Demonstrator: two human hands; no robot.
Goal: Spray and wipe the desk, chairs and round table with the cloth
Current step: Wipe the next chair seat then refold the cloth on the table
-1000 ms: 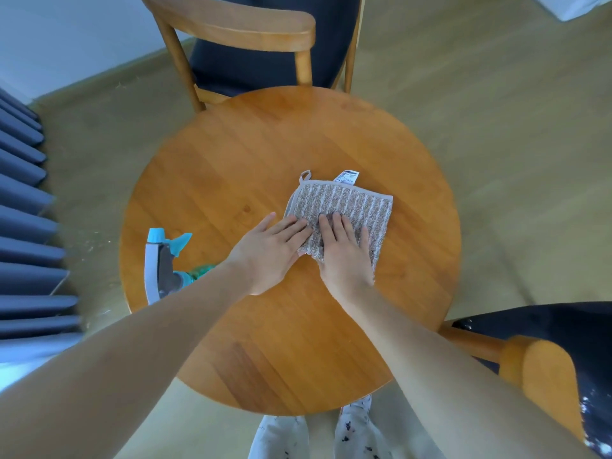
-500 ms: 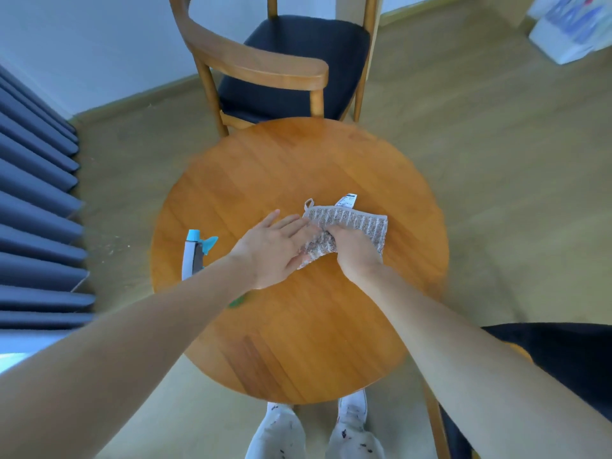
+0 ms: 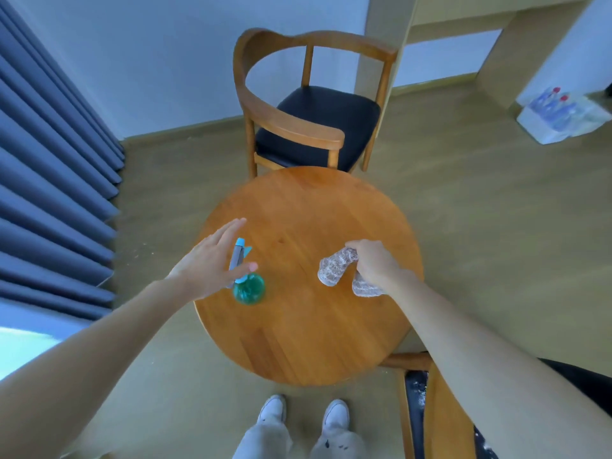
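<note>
A round wooden table (image 3: 308, 326) stands right below me. On its left part stands a spray bottle (image 3: 246, 283) with a green body and a grey and blue head. My left hand (image 3: 212, 263) hovers over the bottle's head with fingers spread, holding nothing. My right hand (image 3: 374, 263) is closed on a bunched grey patterned cloth (image 3: 334, 268), lifted just over the table's right part. A wooden chair (image 3: 298, 127) with a dark seat stands behind the table. Part of a light wooden desk (image 3: 496, 14) shows at the top right.
A second chair (image 3: 440, 412) with a dark seat is at the bottom right, partly behind my right arm. Blue curtains (image 3: 49, 177) hang on the left. A pack of water bottles (image 3: 559, 117) lies on the floor at the far right. My feet are below the table.
My right hand gathered the flat cloth into a bunch and lifted it rightward. My left hand left the cloth and moved left over the spray bottle. My head rose, widening the view.
</note>
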